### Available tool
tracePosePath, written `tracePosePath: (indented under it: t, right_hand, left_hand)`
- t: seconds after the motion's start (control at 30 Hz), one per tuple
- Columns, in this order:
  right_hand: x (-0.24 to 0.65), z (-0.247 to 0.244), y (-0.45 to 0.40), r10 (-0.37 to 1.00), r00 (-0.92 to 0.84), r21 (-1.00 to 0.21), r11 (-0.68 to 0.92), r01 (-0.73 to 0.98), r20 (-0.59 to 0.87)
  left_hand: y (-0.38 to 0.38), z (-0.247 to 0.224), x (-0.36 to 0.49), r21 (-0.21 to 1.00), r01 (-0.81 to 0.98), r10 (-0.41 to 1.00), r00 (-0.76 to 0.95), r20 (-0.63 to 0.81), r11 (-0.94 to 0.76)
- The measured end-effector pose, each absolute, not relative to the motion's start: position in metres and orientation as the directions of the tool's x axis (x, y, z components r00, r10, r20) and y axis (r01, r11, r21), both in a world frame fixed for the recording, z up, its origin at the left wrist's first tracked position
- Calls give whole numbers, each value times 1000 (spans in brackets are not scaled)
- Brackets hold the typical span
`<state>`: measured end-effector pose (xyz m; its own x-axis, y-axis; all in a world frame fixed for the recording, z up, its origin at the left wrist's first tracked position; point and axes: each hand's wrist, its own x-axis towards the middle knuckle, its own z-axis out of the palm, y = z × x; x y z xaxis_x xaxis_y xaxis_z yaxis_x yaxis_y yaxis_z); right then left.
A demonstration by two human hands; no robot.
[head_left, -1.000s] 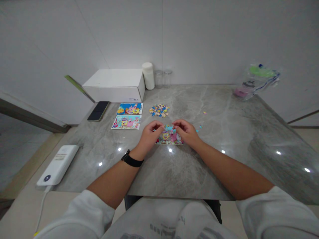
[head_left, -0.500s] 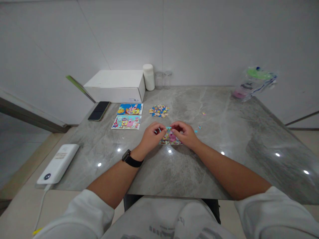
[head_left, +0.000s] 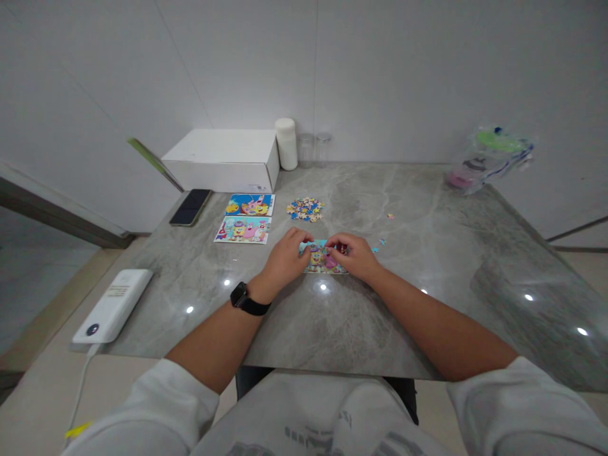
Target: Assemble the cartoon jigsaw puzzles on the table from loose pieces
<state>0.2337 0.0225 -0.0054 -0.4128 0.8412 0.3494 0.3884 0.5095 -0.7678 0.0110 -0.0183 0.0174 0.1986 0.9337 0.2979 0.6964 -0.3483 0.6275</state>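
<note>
"What have we shifted?"

"Half a second ago our left hand [head_left: 285,256] sat farther over the puzzle [head_left: 317,256]. Now we have drawn it back toward the left edge, uncovering more of the yellow figure."

"And our right hand [head_left: 357,254]?"

"We've brought its fingertips slightly inward since a second ago."

"Our wrist looks turned, too."

"Yes, we see more of the watch [head_left: 239,294] face now. Our view has tipped slightly, showing more of the yellow piece [head_left: 78,430] at lower left."
</note>
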Motion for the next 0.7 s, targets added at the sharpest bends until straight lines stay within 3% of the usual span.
tracePosePath:
  t: [0.43, 0.7]
  right_hand:
    - [234, -6, 23, 862, -378, -762, 487, 426, 339]
    - [236, -10, 28, 916, -251, -804, 397, 442, 314]
  left_hand:
    - [-20, 16, 8, 539, 757, 923, 238, 301, -370]
    - [-9, 21, -14, 518, 813, 936, 88, 342, -265]
